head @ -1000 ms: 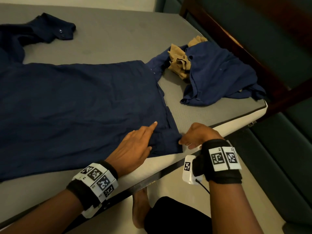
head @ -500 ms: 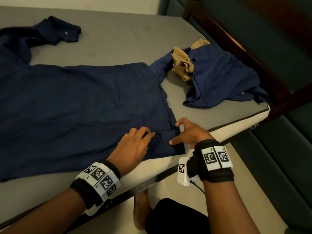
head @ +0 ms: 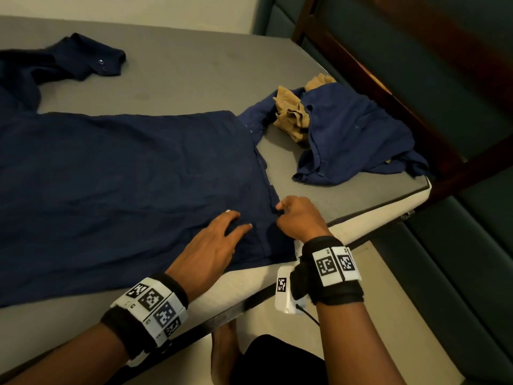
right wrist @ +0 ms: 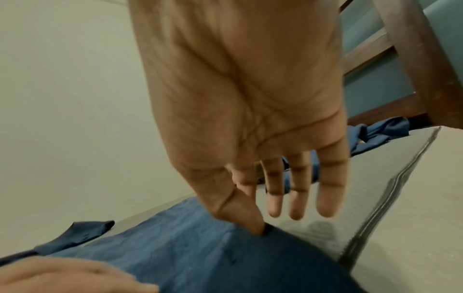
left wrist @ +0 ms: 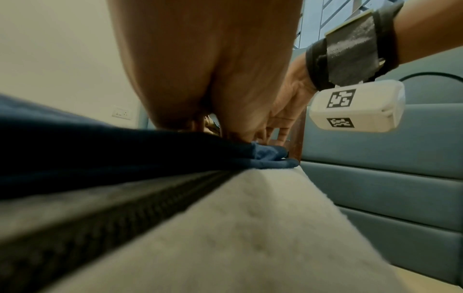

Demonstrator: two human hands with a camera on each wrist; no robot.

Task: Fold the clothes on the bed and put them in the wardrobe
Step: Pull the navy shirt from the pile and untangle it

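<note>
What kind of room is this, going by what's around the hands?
Most likely a bedroom. There is a bare grey mattress in a dark wooden bed frame, a padded wall panel beside it, and a dark blue shirt spread out for folding.

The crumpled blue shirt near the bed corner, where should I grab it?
Take the crumpled blue shirt by its near hem edge, coming from the near side. That edge lies flat on the bare mattress; the far side overlaps tan clothing.

Dim, even indoor light; soft shadows. Wrist views blurred close up, wide-angle bending at edges; head view sharper.
</note>
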